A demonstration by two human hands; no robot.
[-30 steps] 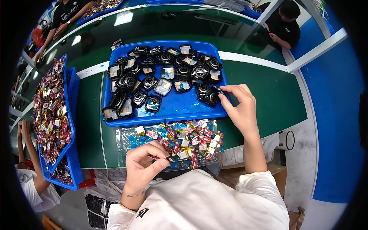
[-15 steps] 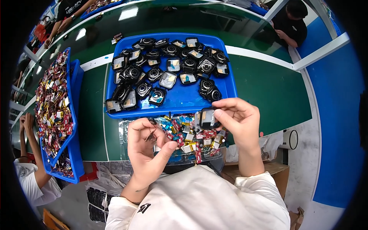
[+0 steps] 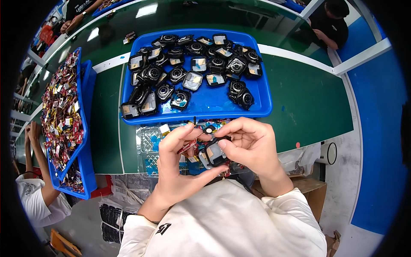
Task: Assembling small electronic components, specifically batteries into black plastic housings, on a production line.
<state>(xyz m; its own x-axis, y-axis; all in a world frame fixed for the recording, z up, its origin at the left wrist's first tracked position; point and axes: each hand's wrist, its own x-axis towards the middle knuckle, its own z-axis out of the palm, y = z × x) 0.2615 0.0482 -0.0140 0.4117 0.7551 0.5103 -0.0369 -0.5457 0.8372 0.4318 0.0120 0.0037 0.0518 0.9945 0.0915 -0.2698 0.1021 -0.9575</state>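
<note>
In front of my chest, my right hand [image 3: 252, 143] pinches a black watch case [image 3: 215, 153] between thumb and fingers, its pale grey inside turned up. My left hand [image 3: 173, 165] is curled around its other side, the thumb along the case's lower edge. By the left fingertips is a small red circuit board [image 3: 187, 147] with a thin wire, and a small round black part [image 3: 209, 129] just above the case. Whether that round part joins the wire I cannot tell. Beneath both hands lies a clear plastic tray [image 3: 147, 141] with red, white and yellow parts, partly hidden.
A blue tray [image 3: 197, 115] of black watch cases lies beyond my hands on the green table [image 3: 308, 103]. Heaped small parts [image 3: 64, 115] fill stacked blue trays at left. Co-workers sit at left and far right. A cardboard box [image 3: 310, 188] is below the table at right.
My hands have come together; the watch case has moved left and down into the left hand's curl. The view has shifted slightly, so the trays appear a little higher and farther right.
</note>
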